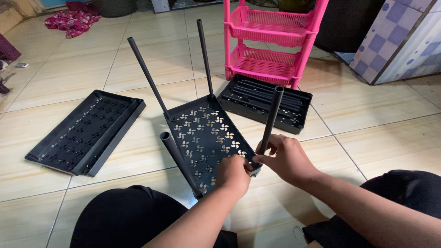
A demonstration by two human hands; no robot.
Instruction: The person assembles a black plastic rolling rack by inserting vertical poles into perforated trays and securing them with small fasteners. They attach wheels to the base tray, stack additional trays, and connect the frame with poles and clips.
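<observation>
I am looking down at a tiled floor (138,69) from the head camera. I am counting three black perforated trays. The middle tray (206,133) is lying flat on the floor in front of my knees. A second tray (87,133) is lying to its left, well apart. A third tray (266,103) is lying behind it to the right, holding loose black tubes too many for me to count.

I am counting four black poles standing up from the corners of the middle tray: two far poles (147,73) (205,55), one near-left pole (180,163) leaning toward me, and one near-right pole (270,119).

My left hand (234,173) is clenching the near-right corner of the middle tray, fingers curled tight over its edge. My right hand (287,160) is pinching the base of the near-right pole between thumb and fingertips, the grip nearly shut around it, just beside my left hand.

A pink rack (271,41) with two basket shelves showing is standing behind the third tray.
</observation>
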